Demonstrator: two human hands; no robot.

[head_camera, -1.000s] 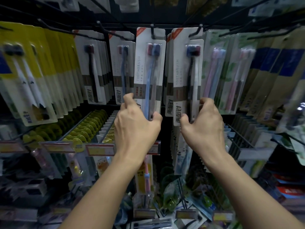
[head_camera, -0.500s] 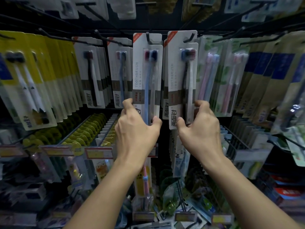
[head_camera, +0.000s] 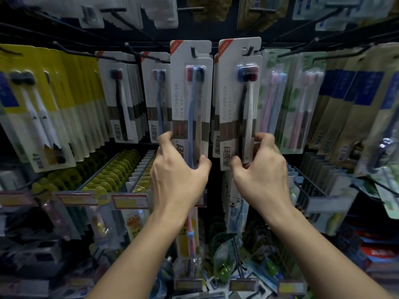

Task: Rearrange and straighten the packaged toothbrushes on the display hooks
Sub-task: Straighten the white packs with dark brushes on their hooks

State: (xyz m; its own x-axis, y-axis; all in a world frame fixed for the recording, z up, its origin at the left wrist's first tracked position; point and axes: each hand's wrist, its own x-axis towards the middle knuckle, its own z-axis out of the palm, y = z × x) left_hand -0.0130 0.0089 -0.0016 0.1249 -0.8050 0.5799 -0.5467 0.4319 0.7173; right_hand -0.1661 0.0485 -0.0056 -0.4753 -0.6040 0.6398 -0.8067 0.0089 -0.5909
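2 hands (head_camera: 179,182) (head_camera: 259,180), 2 toothbrush packs (head_camera: 190,93) (head_camera: 238,100)

Below the hanging rows I see a run of yellow clip-shaped items (head_camera: 112,169) lined up along a rail, with a row of white card packs (head_camera: 143,167) just beside it on the right. Pink-and-yellow price labels (head_camera: 129,200) sit at the front ends of the lower rails, and a gray wire rack (head_camera: 319,182) holding upright gray packs stands off to the right. Near the bottom, I make out green round items in clear bags (head_camera: 224,262) and a red box (head_camera: 380,253) at the far right edge.
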